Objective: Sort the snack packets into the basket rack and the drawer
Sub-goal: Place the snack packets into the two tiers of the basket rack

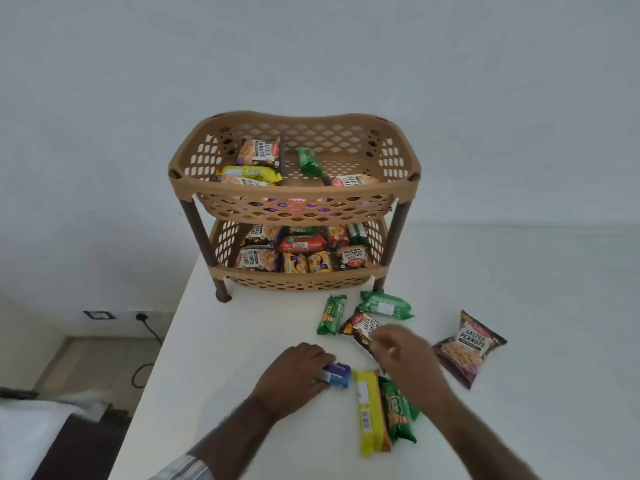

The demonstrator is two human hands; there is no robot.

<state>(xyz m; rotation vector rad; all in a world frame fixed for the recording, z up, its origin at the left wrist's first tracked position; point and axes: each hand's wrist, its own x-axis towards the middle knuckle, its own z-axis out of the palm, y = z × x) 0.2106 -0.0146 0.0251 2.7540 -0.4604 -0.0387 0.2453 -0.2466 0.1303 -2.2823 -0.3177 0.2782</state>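
Observation:
A tan two-tier basket rack [294, 199] stands at the back of the white table, with several snack packets in both tiers. My left hand [294, 370] is closed on a small blue-purple packet [337, 375] lying on the table. My right hand [403, 355] rests over a dark salted peanuts packet [360, 327], fingers pinching its near edge. Loose on the table lie a green biscuit packet [331, 314], a green flat pack [386, 305], a second peanuts packet [467, 346], a yellow packet [369, 412] and another green packet [398, 414]. No drawer is in view.
The white table [242, 341] ends at a left edge dropping to the floor. Lower left shows a bed corner [31, 431], a wall socket with a black cable [145, 323], and a plain wall behind the rack.

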